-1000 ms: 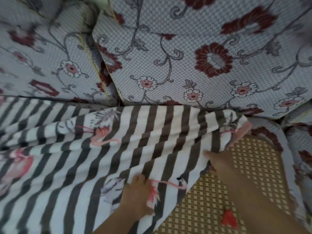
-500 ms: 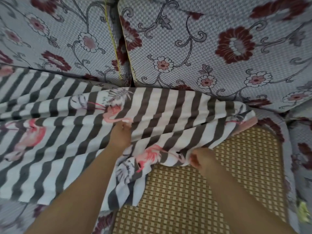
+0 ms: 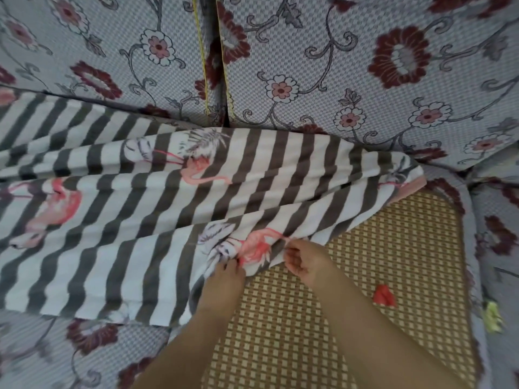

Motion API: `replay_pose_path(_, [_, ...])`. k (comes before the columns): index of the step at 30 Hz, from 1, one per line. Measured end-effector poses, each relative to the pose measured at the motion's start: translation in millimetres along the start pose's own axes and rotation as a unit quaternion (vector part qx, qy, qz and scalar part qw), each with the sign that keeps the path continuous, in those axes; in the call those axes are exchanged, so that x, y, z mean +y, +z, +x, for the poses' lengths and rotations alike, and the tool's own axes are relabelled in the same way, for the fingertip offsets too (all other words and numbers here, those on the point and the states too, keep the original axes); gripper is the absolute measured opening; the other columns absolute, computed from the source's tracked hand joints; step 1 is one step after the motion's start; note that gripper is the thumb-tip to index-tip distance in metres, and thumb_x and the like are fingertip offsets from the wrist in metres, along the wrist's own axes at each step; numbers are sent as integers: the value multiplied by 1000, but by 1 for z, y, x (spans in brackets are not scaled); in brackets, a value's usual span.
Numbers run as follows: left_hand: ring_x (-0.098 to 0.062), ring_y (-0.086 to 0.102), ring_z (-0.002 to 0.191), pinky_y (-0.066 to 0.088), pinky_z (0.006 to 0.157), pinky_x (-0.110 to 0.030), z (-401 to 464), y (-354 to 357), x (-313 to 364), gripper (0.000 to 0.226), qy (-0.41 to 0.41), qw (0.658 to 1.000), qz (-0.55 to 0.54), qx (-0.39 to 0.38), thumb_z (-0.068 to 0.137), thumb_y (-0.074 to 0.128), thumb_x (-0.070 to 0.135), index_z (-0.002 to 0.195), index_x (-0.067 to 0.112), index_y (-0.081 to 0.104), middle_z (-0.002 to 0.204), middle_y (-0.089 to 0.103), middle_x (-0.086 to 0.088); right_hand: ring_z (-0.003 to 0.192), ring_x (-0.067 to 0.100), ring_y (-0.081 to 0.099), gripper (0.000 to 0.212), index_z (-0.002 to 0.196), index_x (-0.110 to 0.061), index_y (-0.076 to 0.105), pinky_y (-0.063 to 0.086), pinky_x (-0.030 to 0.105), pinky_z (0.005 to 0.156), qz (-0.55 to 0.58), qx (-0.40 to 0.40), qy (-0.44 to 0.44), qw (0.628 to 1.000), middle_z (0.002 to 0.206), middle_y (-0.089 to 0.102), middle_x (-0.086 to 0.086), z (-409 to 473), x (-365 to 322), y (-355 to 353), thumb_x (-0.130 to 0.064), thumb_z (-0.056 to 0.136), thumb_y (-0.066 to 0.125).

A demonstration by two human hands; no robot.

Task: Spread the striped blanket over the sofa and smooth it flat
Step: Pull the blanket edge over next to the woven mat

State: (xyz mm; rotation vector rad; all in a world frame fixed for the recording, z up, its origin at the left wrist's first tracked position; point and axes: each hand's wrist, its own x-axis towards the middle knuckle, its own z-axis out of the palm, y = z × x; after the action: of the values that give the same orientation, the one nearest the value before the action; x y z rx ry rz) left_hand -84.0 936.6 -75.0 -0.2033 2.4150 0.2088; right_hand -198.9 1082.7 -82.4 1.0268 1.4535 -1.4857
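- Left hand [image 3: 224, 279] and right hand [image 3: 304, 259], two, each pinch the near edge of the one striped blanket [image 3: 146, 220].
- Blanket lies rumpled across the sofa seat [image 3: 92, 341], partly covering one woven mat [image 3: 365, 276].
- Two back cushions [image 3: 337, 51] behind.

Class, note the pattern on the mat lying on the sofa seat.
The mat is a woven check of tan and brown squares, clearest in the head view.
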Motion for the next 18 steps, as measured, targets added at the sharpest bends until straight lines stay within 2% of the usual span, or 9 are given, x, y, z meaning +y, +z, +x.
replay_pose_path(2, [-30, 55, 107, 46, 78, -37, 0, -11, -8, 16, -7, 986, -166, 28, 91, 43, 12, 101, 11, 55, 113, 58, -13, 48, 13, 42, 22, 111, -11, 54, 34, 25, 52, -53, 24, -4, 998, 63, 49, 4, -7, 9, -9, -8, 89, 51])
replay_pose_path(3, [-28, 61, 87, 43, 64, -33, -7, -21, -7, 12, -33, 951, -304, 37, 87, 44, 6, 84, 12, 54, 91, 64, -12, 49, 13, 44, 16, 105, -8, 56, 36, 24, 51, -76, 37, -3, 996, 64, 52, 5, -15, 16, -12, -10, 90, 52])
replay_pose_path(5, [-20, 57, 52, 37, 45, -27, -24, -49, -4, 27, -94, 793, -602, -1, 85, 36, -7, 73, 10, 52, 55, 62, -3, 58, 15, 49, 21, 98, -5, 59, 41, 25, 56, -91, 36, 19, 995, 74, 57, 7, -34, 29, -14, -24, 94, 52])
replay_pose_path(6, [-16, 55, 43, 37, 39, -22, -29, -64, -4, 34, -104, 690, -715, -31, 85, 30, -12, 77, 8, 56, 47, 60, -1, 66, 17, 52, 31, 101, -4, 59, 44, 27, 62, -81, 15, 33, 996, 82, 58, 9, -41, 32, -12, -34, 95, 51])
replay_pose_path(7, [-13, 55, 38, 39, 36, -17, -38, -75, -8, 40, -97, 614, -782, -54, 84, 26, -14, 87, 6, 60, 46, 61, -3, 76, 20, 55, 40, 107, -4, 57, 47, 30, 71, -60, -16, 46, 997, 92, 59, 11, -52, 38, -11, -41, 95, 48])
replay_pose_path(9, [-15, 56, 39, 45, 38, -16, -54, -91, -20, 48, -61, 534, -838, -88, 83, 22, -13, 106, 3, 61, 53, 63, -9, 103, 26, 57, 52, 125, -5, 49, 40, 36, 94, -21, -105, 50, 993, 116, 58, 14, -67, 48, -5, -47, 97, 40])
replay_pose_path(12, [-17, 56, 41, 49, 42, -18, -76, -100, -39, 49, -42, 503, -856, -115, 82, 22, -11, 109, 4, 60, 58, 62, -13, 126, 25, 47, 50, 137, -13, 46, 22, 40, 113, 28, -228, -11, 973, 136, 54, 8, -90, 64, 11, -41, 97, 38])
replay_pose_path(16, [-29, 60, 73, 53, 70, -33, -96, -107, -46, 61, -10, 582, -801, -139, 65, 32, -10, 120, 1, 58, 96, 60, -20, 99, 23, 59, 38, 127, -13, 56, 43, 35, 94, 124, -291, -98, 944, 108, 68, 7, -120, 70, 40, -24, 91, 48])
replay_pose_path(18, [-30, 58, 80, 50, 77, -38, -99, -108, -44, 52, -19, 634, -769, -76, 70, 34, -11, 114, 2, 58, 101, 57, -20, 105, 26, 63, 36, 124, -7, 60, 49, 39, 95, 153, -267, -122, 943, 112, 69, 11, -125, 67, 50, -16, 89, 55])
